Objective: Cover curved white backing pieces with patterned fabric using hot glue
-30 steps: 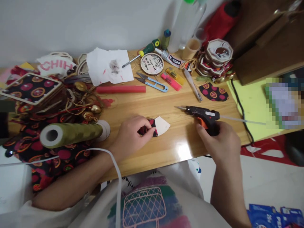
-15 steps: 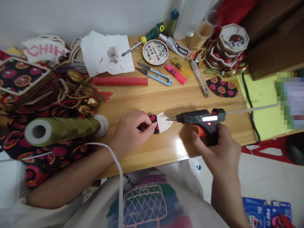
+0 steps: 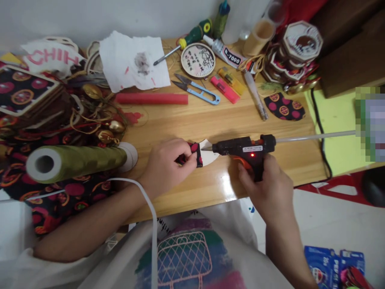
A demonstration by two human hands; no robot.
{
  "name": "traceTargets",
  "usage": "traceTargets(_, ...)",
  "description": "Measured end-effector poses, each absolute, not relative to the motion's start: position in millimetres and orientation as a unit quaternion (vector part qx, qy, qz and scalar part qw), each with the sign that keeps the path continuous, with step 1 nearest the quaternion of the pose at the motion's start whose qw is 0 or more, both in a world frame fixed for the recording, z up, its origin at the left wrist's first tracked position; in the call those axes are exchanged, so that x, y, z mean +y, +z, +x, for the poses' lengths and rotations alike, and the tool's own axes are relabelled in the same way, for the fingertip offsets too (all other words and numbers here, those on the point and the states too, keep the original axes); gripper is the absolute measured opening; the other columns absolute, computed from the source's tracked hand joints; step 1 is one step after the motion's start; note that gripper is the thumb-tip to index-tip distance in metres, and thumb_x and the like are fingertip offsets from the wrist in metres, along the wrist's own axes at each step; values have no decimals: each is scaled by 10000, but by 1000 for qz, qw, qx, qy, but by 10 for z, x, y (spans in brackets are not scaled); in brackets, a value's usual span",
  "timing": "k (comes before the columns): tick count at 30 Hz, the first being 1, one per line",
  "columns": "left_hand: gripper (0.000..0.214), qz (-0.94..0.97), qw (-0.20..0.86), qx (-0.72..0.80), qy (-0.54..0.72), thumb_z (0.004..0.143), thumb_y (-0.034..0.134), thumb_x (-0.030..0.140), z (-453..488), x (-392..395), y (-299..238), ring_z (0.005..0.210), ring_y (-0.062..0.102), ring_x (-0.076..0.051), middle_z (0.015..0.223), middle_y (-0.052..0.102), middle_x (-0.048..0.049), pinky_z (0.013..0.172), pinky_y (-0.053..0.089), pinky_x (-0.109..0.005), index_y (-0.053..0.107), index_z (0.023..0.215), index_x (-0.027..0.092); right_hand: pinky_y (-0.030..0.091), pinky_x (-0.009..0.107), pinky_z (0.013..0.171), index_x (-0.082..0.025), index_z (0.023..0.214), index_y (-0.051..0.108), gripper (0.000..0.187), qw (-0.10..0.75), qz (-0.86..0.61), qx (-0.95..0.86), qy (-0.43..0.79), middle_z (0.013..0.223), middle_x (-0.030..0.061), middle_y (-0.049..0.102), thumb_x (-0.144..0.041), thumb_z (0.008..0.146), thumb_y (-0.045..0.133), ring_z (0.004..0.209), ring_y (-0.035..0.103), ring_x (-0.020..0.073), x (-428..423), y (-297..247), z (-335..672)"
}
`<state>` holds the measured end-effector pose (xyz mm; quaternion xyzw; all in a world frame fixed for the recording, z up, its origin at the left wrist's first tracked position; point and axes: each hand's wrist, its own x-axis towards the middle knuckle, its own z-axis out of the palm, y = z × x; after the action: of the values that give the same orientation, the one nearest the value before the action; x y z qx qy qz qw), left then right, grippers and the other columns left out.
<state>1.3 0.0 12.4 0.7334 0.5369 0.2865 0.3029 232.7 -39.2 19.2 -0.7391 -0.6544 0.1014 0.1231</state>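
Note:
My left hand [image 3: 168, 164] pinches a small piece of black fabric with red dots [image 3: 195, 154], folded over a white card shape [image 3: 209, 156] on the wooden table [image 3: 204, 120]. My right hand [image 3: 266, 188] grips a black hot glue gun [image 3: 243, 148] with an orange trigger. Its red light is on, and its metal tip touches the white card just right of the fabric edge. A clear glue stick pokes out of the gun's back, toward the right.
Blue thread snips [image 3: 198, 90], a red stick [image 3: 152, 98], two lighters [image 3: 227, 84], a B-7000 glue tube [image 3: 225, 54], a screwdriver [image 3: 185, 42] and a round printed disc [image 3: 198, 60] lie further back. A green ribbon roll [image 3: 78, 160] and patterned fabric lie left. Another fabric-covered piece [image 3: 284, 106] sits right.
My right hand has brought the glue gun leftward from the table's right side until its tip reaches the white card. My left hand has kept its pinch on the fabric piece.

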Motion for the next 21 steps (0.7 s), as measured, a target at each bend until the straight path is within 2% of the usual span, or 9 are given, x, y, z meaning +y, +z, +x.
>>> traceTargets(11, 230, 734, 304, 541, 276, 843, 558, 186, 14, 6, 140, 687, 607, -146, 674, 631, 9, 625, 439, -285, 522, 617, 205, 325, 279, 475, -227, 925, 485, 316, 104, -712, -683, 123, 632, 2, 533, -540, 881, 463, 479, 405, 146, -401, 230, 2391)
traceTargets(21, 248, 746, 287, 528, 287, 844, 560, 157, 9, 11, 128, 673, 612, -136, 650, 627, 7, 618, 441, -260, 536, 599, 186, 337, 286, 479, -207, 987, 516, 359, 124, -712, -685, 91, 695, 39, 593, -549, 894, 458, 526, 486, 173, -355, 202, 2364)
